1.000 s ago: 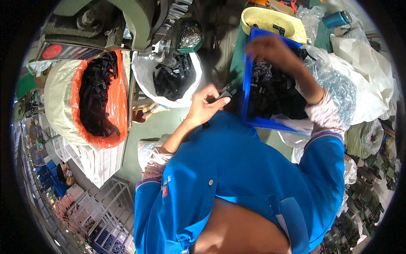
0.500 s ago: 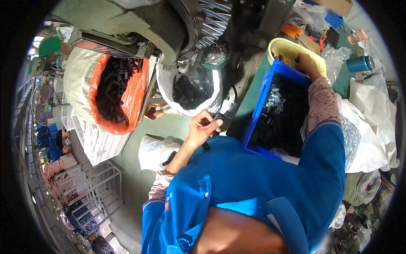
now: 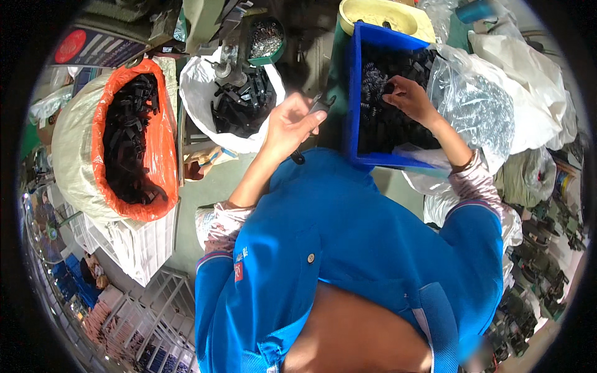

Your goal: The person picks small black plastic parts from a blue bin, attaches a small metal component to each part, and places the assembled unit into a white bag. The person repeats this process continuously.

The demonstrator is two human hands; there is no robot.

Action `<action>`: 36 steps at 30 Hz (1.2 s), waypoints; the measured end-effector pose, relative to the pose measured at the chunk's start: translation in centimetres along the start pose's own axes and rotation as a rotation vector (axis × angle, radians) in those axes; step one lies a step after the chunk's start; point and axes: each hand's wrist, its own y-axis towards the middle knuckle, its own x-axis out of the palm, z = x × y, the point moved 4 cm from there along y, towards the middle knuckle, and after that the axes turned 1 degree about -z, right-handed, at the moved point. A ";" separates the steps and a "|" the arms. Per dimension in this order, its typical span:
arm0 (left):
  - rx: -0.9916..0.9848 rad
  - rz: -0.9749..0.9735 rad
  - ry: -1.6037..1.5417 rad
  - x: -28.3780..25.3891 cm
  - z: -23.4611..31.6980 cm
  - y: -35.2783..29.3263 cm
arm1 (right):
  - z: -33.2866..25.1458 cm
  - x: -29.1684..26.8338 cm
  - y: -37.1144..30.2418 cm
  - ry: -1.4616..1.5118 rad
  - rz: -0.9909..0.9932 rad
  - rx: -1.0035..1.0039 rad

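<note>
While the left hand [image 3: 292, 124] curls around a slim black part [image 3: 319, 109], thumb pressed along its side, the part's tip points up and away from the palm. A dark piece with a rounded end [image 3: 299, 158] shows just below the same hand; cannot tell whether it joins the part.

Right hand [image 3: 410, 102]: thumb and fingertips nearly meeting, pinching a small dark piece [image 3: 390, 88], exact shape unclear. It hovers over the blue bin [image 3: 354, 105], with coil springs [image 3: 373, 84] just left of the fingertips and more black parts around and below them.

Beyond the right hand, past the bin's far edge: yellow tub [image 3: 367, 12]. Right of that hand: clear plastic bag [image 3: 485, 105].

Left of the left hand: white bag [image 3: 242, 143] holding black parts; beyond it, green cup [image 3: 267, 60] of small shiny metal pieces. Farther left, orange-lined sack [image 3: 157, 205], also holding black parts.

Markings: dark panel [image 3: 99, 48], far left beyond the left hand, bears a red disc and pale printing. Blue garment [image 3: 367, 230], nearer the body than both hands, carries a small red label [image 3: 239, 271] with pale lettering above.
</note>
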 end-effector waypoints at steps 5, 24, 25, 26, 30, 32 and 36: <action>0.187 -0.007 -0.004 -0.8 0.5 0.2 | -5.3 2.2 -2.5 0.769 0.134 0.048; 0.298 0.125 0.324 -11.6 3.6 -3.8 | -18.6 13.8 3.6 0.559 -0.043 -0.217; 0.285 0.120 0.324 -12.0 3.9 -3.9 | -19.0 14.0 4.0 0.512 -0.010 -0.257; 0.332 0.121 0.351 -12.7 3.9 -4.0 | -19.4 14.3 4.5 0.465 0.022 -0.300; 0.369 0.113 0.470 -14.5 4.3 -3.7 | -20.7 15.2 5.8 0.226 0.096 -0.407; 0.352 0.112 0.574 -14.8 5.3 -3.4 | -21.5 15.8 6.5 0.184 0.143 -0.463; 0.451 0.092 0.746 -16.0 6.3 -2.4 | -22.0 16.4 7.7 0.181 0.200 -0.498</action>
